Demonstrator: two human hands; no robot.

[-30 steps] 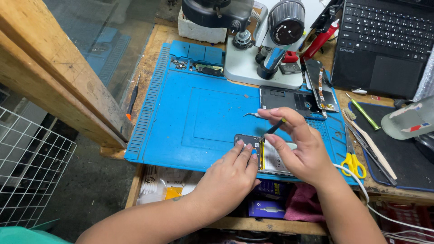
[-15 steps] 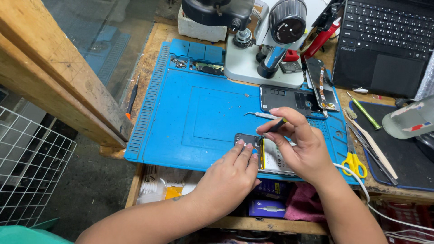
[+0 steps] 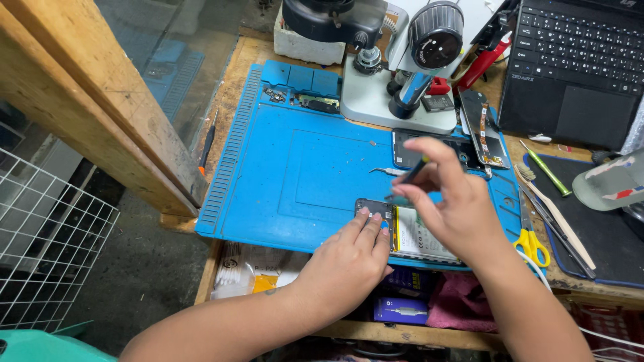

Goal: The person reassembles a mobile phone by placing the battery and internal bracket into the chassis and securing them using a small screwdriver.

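An opened phone [image 3: 409, 231] with its back off lies at the near edge of a blue work mat [image 3: 302, 167]. My left hand [image 3: 349, 258] rests on the phone's left end, fingertips pressing it flat. My right hand [image 3: 449, 201] hovers over the phone and grips a thin dark tool [image 3: 406, 179], a screwdriver by its look, tip pointing down at the phone's top part. Metal tweezers [image 3: 386, 171] lie on the mat just beyond.
A microscope [image 3: 402, 60] stands at the back of the mat. A second opened phone [image 3: 422, 144] and a phone part [image 3: 483, 127] lie by it. A laptop [image 3: 577, 60] sits at the back right. Yellow scissors [image 3: 530, 241] and brushes lie right.
My right hand has lifted slightly and tilted the tool over the phone. My left hand stays pressed on the phone's end.
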